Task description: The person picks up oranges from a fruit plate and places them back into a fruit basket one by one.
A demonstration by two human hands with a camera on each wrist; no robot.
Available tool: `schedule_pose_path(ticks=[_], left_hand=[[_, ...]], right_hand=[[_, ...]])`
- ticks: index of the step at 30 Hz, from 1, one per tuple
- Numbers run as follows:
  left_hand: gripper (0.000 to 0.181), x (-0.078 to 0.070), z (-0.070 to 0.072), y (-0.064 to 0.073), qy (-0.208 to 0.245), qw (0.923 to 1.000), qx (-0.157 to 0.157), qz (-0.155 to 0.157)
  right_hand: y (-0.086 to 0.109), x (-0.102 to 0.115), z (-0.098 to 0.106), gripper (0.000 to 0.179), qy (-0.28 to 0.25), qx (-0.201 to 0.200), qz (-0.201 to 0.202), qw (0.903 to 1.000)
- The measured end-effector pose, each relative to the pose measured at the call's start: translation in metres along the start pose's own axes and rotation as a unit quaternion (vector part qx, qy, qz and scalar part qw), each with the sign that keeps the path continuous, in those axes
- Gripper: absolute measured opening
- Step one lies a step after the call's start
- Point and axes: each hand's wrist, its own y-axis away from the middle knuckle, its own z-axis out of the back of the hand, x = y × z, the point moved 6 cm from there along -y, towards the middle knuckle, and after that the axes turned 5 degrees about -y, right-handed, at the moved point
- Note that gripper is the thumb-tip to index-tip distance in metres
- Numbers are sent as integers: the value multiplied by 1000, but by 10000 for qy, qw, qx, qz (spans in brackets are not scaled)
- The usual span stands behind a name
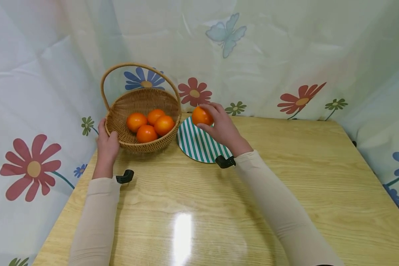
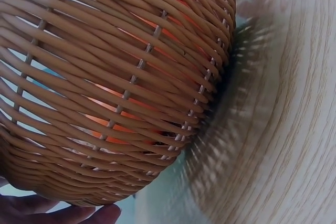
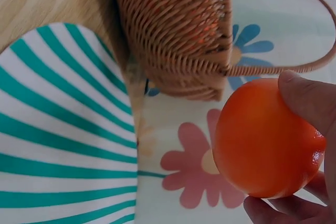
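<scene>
My right hand (image 1: 222, 125) grips an orange (image 3: 265, 142) between thumb and fingers, above a round green-and-white striped mat (image 1: 199, 144). Left of it stands a wicker basket (image 1: 149, 147) with a tall arched handle, tipped toward me. Several more oranges (image 1: 147, 133) lie together inside it. My left hand (image 1: 108, 145) holds the basket's left rim, thumb at the front edge. In the left wrist view, fingertips (image 2: 107, 214) show at the rim below the weave, and orange patches show through the gaps.
The wooden table (image 1: 159, 207) spreads out in front and to the right, with a bright light reflection on it. A flower-printed curtain (image 1: 269, 66) hangs right behind the basket and mat. Each wrist carries a small black camera (image 1: 225, 162).
</scene>
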Motion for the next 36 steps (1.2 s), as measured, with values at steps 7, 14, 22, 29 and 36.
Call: schedule_pose_path(ticks=[7, 14, 22, 29, 36], left_hand=[[64, -1, -1, 1, 31, 9999, -115, 37], [64, -7, -3, -4, 195, 9997, -113, -19], [63, -11, -5, -9, 315, 9995, -97, -11], [64, -7, -6, -7, 221, 9997, -84, 109], [63, 2, -2, -3, 259, 9994, -121, 204]], right_hand=[[0, 17, 0, 60, -54, -60, 295, 9995], [-7, 36, 2, 59, -107, -221, 650, 9976], [-16, 54, -5, 61, -247, -240, 914, 9952], [-21, 65, -16, 59, -250, -158, 1054, 9940], [-25, 77, -30, 61, -182, 97, 967, 9951]])
